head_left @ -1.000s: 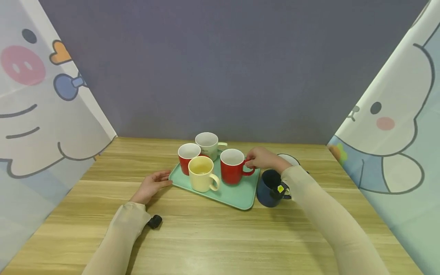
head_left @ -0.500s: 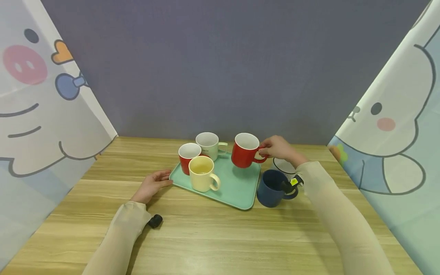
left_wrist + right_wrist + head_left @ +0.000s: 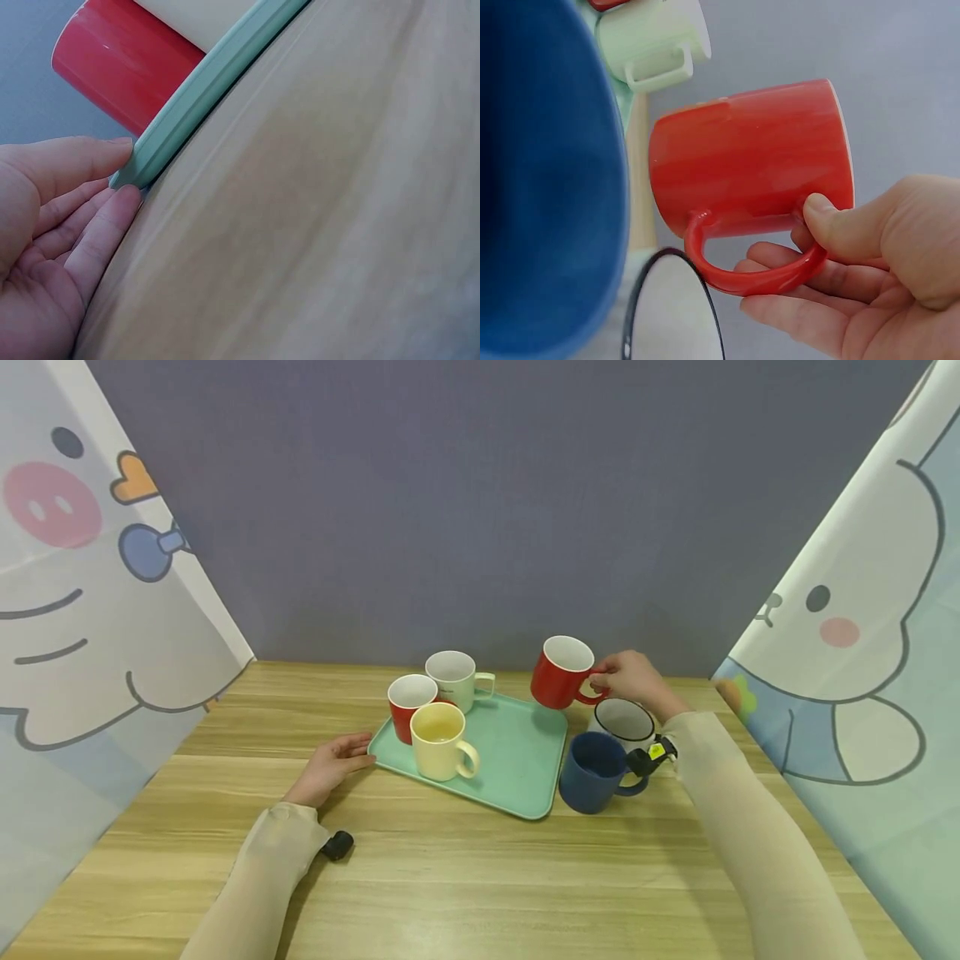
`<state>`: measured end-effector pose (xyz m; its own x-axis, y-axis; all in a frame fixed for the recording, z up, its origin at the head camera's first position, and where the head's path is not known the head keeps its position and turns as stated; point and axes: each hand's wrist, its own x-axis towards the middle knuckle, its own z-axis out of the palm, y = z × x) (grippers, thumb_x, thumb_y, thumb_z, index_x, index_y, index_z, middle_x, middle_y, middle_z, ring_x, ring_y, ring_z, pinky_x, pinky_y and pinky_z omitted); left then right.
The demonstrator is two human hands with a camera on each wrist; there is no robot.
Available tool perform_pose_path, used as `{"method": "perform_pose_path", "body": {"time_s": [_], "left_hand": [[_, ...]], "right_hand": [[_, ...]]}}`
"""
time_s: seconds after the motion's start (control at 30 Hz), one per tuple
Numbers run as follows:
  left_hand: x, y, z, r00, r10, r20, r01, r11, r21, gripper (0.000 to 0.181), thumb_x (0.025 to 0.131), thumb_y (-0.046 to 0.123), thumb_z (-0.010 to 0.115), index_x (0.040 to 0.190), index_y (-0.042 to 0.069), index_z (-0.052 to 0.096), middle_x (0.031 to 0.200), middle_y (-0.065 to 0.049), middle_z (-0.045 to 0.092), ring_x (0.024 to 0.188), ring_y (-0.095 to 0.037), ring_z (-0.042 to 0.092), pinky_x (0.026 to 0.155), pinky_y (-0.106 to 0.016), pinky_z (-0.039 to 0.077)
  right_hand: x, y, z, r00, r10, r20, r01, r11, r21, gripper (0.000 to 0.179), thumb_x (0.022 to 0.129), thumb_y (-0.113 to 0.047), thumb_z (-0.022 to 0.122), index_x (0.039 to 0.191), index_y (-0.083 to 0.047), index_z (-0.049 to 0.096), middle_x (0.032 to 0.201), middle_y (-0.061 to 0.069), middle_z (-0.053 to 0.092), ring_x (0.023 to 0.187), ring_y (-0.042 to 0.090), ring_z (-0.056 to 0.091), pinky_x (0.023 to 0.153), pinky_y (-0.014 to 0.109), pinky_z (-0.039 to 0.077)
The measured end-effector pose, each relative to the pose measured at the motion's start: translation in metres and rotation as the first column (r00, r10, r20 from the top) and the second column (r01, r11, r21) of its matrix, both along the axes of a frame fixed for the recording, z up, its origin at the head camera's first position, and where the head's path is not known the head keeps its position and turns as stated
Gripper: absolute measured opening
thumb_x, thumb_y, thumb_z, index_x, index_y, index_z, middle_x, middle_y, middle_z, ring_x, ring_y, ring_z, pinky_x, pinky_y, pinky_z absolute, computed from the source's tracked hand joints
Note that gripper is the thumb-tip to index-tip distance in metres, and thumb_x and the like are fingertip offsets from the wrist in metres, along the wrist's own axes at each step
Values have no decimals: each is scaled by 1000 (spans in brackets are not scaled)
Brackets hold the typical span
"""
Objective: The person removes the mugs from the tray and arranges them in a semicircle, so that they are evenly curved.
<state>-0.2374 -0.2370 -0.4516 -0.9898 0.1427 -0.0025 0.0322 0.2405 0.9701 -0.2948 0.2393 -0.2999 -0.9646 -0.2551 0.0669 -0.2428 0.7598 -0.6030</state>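
By its handle, my right hand (image 3: 632,677) grips a red mug (image 3: 561,675) with a white inside, held up over the back right corner of the green tray (image 3: 517,768). In the right wrist view, the thumb presses the handle's top and the fingers curl round the red mug (image 3: 754,157). My left hand (image 3: 330,768) pinches the tray's left corner; the left wrist view shows thumb and fingertip on either side of the tray rim (image 3: 187,105). On the tray stand a cream mug (image 3: 431,756), another red mug (image 3: 402,720) partly behind it, and a pale green mug (image 3: 459,692).
Right of the tray, a navy mug (image 3: 585,785) stands on the wooden table (image 3: 450,877). Behind it is a white mug (image 3: 621,720) with a dark rim, below my right hand. A grey panel (image 3: 480,510) rises at the table's back edge.
My right hand has lifted the red mug off the tray and carried it backward and to the right. The left hand and the other mugs keep their places.
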Motion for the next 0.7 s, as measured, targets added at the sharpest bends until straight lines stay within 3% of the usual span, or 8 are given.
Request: {"method": "perform_pose_path", "body": {"time_s": [0.4, 0.7], "left_hand": [[3, 2, 1, 1000, 11, 5, -11, 1000, 4, 57, 95, 4, 66, 143, -15, 40, 139, -34, 49, 129, -42, 47, 87, -14, 48], [3, 1, 0, 1000, 9, -3, -9, 1000, 7, 57, 95, 4, 66, 143, -15, 40, 139, -33, 48, 129, -42, 47, 87, -15, 48]], "right_hand": [[-2, 29, 4, 993, -115, 16, 116, 991, -64, 26, 98, -10, 63, 104, 15, 67, 95, 24, 71, 90, 33, 64, 69, 22, 56], [6, 55, 2, 987, -157, 30, 159, 983, -88, 27, 97, -8, 62, 105, 19, 63, 90, 23, 71, 77, 17, 65, 70, 27, 59]]}}
